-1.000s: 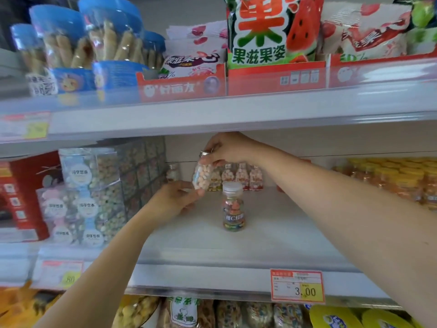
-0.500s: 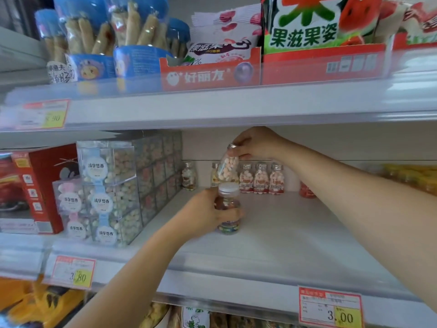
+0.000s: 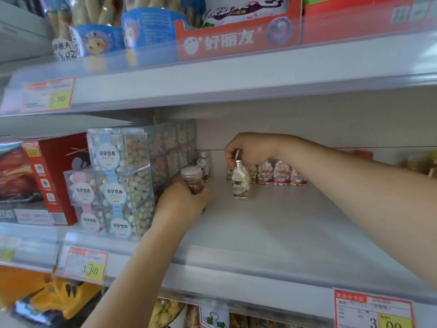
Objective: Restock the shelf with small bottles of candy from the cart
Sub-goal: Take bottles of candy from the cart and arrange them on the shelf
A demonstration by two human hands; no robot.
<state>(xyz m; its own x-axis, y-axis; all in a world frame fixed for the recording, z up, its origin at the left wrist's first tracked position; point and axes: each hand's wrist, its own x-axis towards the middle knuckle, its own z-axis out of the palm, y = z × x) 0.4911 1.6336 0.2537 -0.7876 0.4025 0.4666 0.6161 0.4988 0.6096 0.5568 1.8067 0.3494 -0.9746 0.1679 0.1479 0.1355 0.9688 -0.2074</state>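
Right hand (image 3: 250, 149) pinches the cap of a clear, slim candy bottle (image 3: 241, 183), apparently grounded on the smooth shelf (image 3: 283, 221). Left hand (image 3: 182, 204) curls round a white-capped bottle (image 3: 192, 179) just beside the stacked clear boxes (image 3: 118, 181).

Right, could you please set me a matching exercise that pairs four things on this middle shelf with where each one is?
Things:
1. white-capped bottle
2. silver-capped bottle
3. red-labelled bottles
4. clear candy boxes

Places:
A. stacked at the left side of the shelf
B. gripped by the left hand
C. in a row at the back of the shelf
D. pinched at the cap by the right hand

Pairs: 1-B, 2-D, 3-C, 4-A.
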